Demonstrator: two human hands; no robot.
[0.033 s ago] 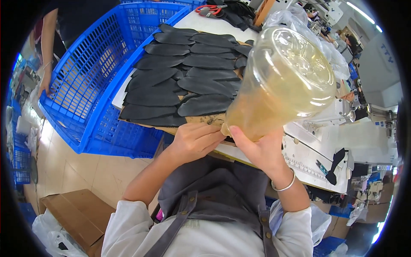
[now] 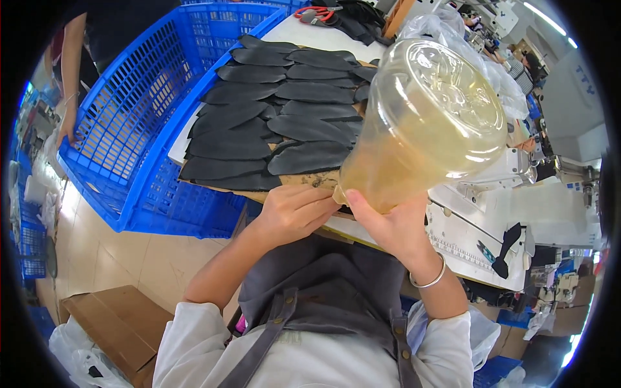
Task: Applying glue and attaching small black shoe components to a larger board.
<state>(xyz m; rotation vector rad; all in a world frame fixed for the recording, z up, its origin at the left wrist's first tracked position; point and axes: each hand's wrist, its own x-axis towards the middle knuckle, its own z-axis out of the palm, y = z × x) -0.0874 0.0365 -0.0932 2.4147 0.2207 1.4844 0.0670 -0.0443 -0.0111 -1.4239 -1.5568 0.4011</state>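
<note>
A large clear plastic bottle (image 2: pixel 427 123) holding yellowish liquid is tilted with its base raised toward the camera. My right hand (image 2: pixel 388 226) grips its lower, narrow end from underneath; a silver bangle sits on that wrist. My left hand (image 2: pixel 294 207) is curled against the bottle's neck end, and the mouth is hidden behind the fingers. Just beyond the hands, several black shoe-shaped leather pieces (image 2: pixel 272 123) lie overlapping in rows on a brown board (image 2: pixel 304 180) on the white table (image 2: pixel 310 32).
A big blue plastic crate (image 2: pixel 136 129) stands left of the table. Another person's arm (image 2: pixel 71 84) hangs beside it at the upper left. A white sewing machine (image 2: pixel 491 213) is on the right. A cardboard box (image 2: pixel 116 323) and plastic bags sit on the floor at the lower left.
</note>
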